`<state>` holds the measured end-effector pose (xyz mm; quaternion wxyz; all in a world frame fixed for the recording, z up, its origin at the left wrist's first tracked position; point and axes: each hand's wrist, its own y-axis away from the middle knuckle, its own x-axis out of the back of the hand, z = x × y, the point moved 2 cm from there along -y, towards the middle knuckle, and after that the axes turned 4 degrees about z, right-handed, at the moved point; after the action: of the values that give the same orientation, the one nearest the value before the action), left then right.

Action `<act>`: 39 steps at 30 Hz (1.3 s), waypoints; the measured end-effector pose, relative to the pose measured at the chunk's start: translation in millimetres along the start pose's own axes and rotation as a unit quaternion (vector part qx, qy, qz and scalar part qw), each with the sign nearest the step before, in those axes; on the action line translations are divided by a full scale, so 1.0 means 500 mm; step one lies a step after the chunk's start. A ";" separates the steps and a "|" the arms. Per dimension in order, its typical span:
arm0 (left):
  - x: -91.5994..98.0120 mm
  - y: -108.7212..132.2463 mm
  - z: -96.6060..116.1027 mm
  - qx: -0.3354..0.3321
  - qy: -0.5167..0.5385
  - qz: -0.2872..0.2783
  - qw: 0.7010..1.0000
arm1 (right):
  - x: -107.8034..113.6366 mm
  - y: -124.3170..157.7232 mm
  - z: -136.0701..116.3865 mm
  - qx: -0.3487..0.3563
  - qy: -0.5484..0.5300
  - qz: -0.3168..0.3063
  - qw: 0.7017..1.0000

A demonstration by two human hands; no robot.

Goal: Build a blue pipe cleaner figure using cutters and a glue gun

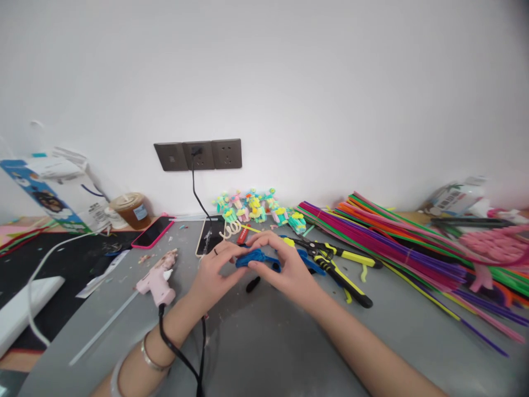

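Observation:
Both hands meet over the middle of the grey table, holding a bent blue pipe cleaner piece (251,257) between them. My left hand (217,268) pinches its left end, thumb and fingers closed. My right hand (285,267) grips the other side, with the thumb in front and fingers curled over the top. Under and beside the right hand lie more blue pieces (314,267). A short black fuzzy piece (253,284) rests on the table just below the fingers. Yellow-and-black pliers (343,275) lie to the right of my right hand.
A pink glue gun (157,280) with a black cord lies left of my hands. Behind stand several small pastel pipe cleaner figures (256,209). Bundles of coloured pipe cleaners (397,248) cover the right side. Two phones (154,231) and a drink cup (131,210) are at back left.

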<state>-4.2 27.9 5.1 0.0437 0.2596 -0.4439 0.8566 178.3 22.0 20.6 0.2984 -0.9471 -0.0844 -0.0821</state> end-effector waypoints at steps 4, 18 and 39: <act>0.003 -0.004 -0.003 0.023 0.012 0.001 1.000 | -0.002 0.004 0.009 -0.032 -0.019 -0.029 0.999; 0.001 -0.007 -0.003 0.209 0.174 -0.002 0.962 | 0.047 -0.016 0.013 -0.007 0.019 -0.083 0.996; 0.000 -0.003 -0.013 0.246 0.166 0.023 0.955 | 0.128 -0.045 0.061 -0.117 -0.057 0.217 0.967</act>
<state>-6.3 34.1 2.9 0.0319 0.1067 -0.2115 0.9710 238.9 64.9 21.4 0.1911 -0.9742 0.1165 0.0296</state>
